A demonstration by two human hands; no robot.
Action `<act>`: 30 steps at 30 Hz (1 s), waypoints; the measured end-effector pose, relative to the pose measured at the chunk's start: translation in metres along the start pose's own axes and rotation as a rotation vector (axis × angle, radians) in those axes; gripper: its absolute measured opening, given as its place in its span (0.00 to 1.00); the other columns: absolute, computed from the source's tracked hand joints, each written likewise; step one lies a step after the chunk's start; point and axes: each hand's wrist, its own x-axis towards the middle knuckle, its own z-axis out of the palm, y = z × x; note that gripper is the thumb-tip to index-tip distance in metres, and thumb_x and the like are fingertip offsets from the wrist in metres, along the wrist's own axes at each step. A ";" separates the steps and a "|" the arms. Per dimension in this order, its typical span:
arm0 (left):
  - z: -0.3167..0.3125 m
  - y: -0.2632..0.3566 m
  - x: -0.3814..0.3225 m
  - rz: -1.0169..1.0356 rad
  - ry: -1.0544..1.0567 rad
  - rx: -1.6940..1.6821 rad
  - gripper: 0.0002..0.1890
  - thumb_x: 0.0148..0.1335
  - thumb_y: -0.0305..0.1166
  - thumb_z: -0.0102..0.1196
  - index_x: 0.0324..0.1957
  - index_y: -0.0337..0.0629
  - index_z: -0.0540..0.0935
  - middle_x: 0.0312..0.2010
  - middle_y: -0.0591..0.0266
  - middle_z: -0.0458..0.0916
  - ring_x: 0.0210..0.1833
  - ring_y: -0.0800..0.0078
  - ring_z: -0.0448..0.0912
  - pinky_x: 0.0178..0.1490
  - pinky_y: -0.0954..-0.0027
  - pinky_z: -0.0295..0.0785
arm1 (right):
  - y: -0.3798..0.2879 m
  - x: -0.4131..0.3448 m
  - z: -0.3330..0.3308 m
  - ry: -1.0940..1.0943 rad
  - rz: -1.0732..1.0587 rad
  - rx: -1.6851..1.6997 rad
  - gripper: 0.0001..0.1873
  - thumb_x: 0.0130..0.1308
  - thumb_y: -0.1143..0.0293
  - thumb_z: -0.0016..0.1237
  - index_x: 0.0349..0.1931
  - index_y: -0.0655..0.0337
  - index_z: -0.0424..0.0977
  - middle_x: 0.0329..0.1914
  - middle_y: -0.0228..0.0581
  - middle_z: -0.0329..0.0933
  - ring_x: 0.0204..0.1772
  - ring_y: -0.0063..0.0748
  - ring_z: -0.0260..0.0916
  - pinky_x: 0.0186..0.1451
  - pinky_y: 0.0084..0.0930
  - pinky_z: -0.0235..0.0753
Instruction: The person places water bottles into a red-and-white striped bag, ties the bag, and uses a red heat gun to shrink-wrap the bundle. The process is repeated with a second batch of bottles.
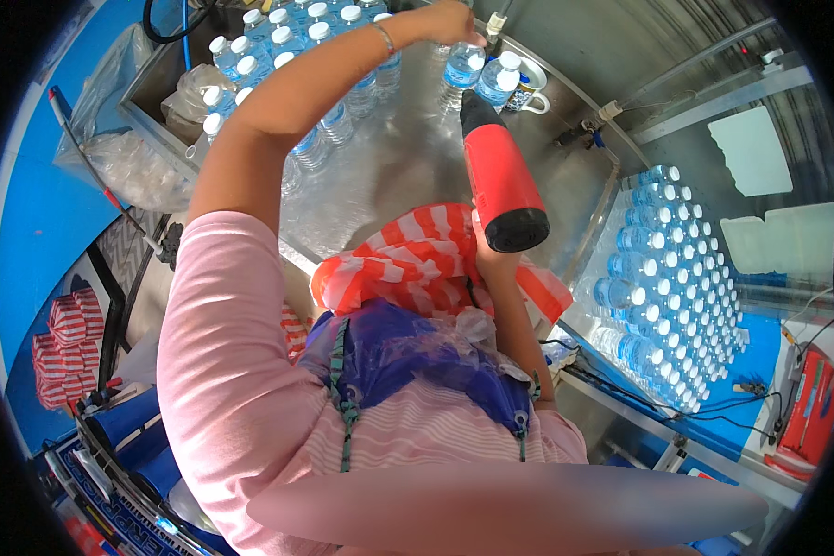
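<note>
My left hand (452, 24) reaches over the metal worktop (396, 167) with its fingers on the top of a clear plastic water bottle (463, 66), hiding the cap. In my right hand (493, 260), held upright by its handle, is a red and black hot-air blower (504, 177). Its black nozzle points towards the bottles and overlaps the lower part of one in the view. A second capped water bottle (498, 80) stands to the right, beside a patterned mug (535, 97). Many white-capped bottles (320, 42) are grouped on the left of the worktop, partly behind my left arm.
A large block of water bottles (667, 278) lies at the right. Red-and-white striped plastic (417, 257) bunches at the worktop's near edge. Clear plastic bags (135, 167) hang at the left. Cables (709, 410) run at lower right; pipes and a valve (587, 132) line the far right edge.
</note>
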 end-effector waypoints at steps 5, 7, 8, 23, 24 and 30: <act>-0.035 -0.075 -0.035 0.104 -0.419 0.337 0.12 0.42 0.36 0.65 0.31 0.44 0.87 0.33 0.53 0.86 0.39 0.57 0.84 0.41 0.55 0.76 | -0.015 0.027 -0.003 -0.154 0.112 0.418 0.13 0.71 0.67 0.46 0.49 0.67 0.75 0.41 0.40 0.80 0.38 0.30 0.78 0.45 0.30 0.77; -0.041 -0.087 -0.045 0.239 -0.419 0.197 0.11 0.42 0.32 0.64 0.32 0.45 0.88 0.33 0.55 0.86 0.39 0.59 0.83 0.42 0.58 0.77 | -0.023 0.040 -0.001 -0.192 0.225 0.570 0.14 0.73 0.66 0.43 0.49 0.68 0.74 0.40 0.41 0.79 0.35 0.29 0.77 0.42 0.29 0.78; -0.045 -0.091 -0.053 0.227 -0.347 0.035 0.10 0.43 0.30 0.63 0.32 0.45 0.88 0.32 0.55 0.86 0.38 0.59 0.83 0.42 0.60 0.77 | -0.026 0.046 0.000 -0.204 0.265 0.627 0.14 0.73 0.66 0.43 0.49 0.68 0.74 0.40 0.42 0.79 0.35 0.29 0.77 0.42 0.29 0.78; -0.049 -0.040 -0.027 0.192 -0.206 -0.219 0.08 0.49 0.29 0.56 0.31 0.45 0.88 0.29 0.54 0.86 0.35 0.57 0.84 0.41 0.60 0.78 | -0.022 0.051 0.002 -0.091 0.362 0.686 0.13 0.73 0.65 0.44 0.47 0.67 0.74 0.37 0.40 0.78 0.32 0.27 0.75 0.38 0.28 0.79; -0.044 -0.040 -0.024 0.224 -0.097 -0.193 0.09 0.49 0.32 0.57 0.31 0.44 0.88 0.29 0.53 0.85 0.35 0.55 0.84 0.41 0.58 0.78 | -0.021 0.049 0.002 -0.098 0.338 0.646 0.13 0.73 0.65 0.44 0.47 0.67 0.74 0.36 0.40 0.78 0.32 0.26 0.75 0.38 0.27 0.79; -0.008 -0.037 -0.009 0.036 0.027 -0.043 0.11 0.47 0.36 0.57 0.30 0.43 0.86 0.26 0.43 0.82 0.32 0.45 0.81 0.39 0.48 0.76 | -0.012 0.044 0.012 -0.141 0.326 0.389 0.12 0.72 0.67 0.47 0.46 0.66 0.75 0.36 0.38 0.79 0.32 0.25 0.75 0.38 0.27 0.78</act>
